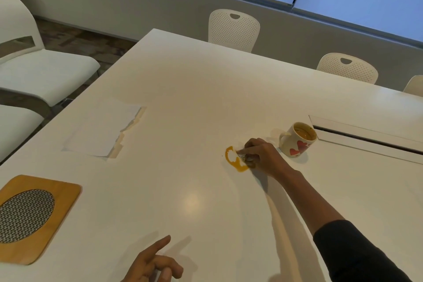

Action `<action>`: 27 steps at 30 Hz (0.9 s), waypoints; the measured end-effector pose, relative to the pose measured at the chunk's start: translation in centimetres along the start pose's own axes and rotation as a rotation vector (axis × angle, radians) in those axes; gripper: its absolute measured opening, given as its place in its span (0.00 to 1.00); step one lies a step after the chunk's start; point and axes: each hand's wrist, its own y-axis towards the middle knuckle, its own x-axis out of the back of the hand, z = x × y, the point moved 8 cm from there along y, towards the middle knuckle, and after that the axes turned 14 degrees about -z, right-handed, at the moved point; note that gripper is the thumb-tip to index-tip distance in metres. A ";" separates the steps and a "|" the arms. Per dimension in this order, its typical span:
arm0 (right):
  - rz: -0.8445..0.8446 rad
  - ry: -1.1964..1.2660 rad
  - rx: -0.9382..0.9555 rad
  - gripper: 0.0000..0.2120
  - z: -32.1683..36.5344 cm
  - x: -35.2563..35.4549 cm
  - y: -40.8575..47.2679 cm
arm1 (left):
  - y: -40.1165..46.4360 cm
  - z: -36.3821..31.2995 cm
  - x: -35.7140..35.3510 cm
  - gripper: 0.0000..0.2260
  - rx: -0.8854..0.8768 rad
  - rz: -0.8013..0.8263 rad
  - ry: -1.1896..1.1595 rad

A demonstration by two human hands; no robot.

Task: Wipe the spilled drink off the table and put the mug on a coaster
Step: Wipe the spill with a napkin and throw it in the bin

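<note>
Right hand pinches a wadded tissue, pressed on the spill's right edge; mug just beyond.

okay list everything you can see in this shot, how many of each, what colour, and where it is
table: one, white, fills the view
spill: one, orange, right of centre, at the right hand
tissue: one small wad, stained, under the right hand's fingers
mug: one, white with red hearts, upright, right of the spill
coaster: one, wooden with woven oval inset, near left
paper sheets: a small stack, white, left of centre
chairs: three perforated white at the far side; cushioned seats at left
left hand: bottom edge, forefinger out, holding nothing
right hand: dark sleeve, pressing the tissue on the spill
</note>
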 end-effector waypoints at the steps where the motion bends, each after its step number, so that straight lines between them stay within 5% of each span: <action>1: -0.006 0.000 -0.020 0.16 -0.3 0.1 -0.1 | 0.0 0.0 0.1 0.22 -0.006 -0.002 -0.001; 12: -0.184 -0.124 -0.434 0.10 -0.9 -0.3 -3.1 | 0.2 0.3 0.3 0.22 -0.015 -0.011 0.026; 27: -0.299 -0.013 -0.481 0.09 2.6 -2.2 -2.3 | 0.0 -1.0 0.2 0.20 0.090 -0.021 0.057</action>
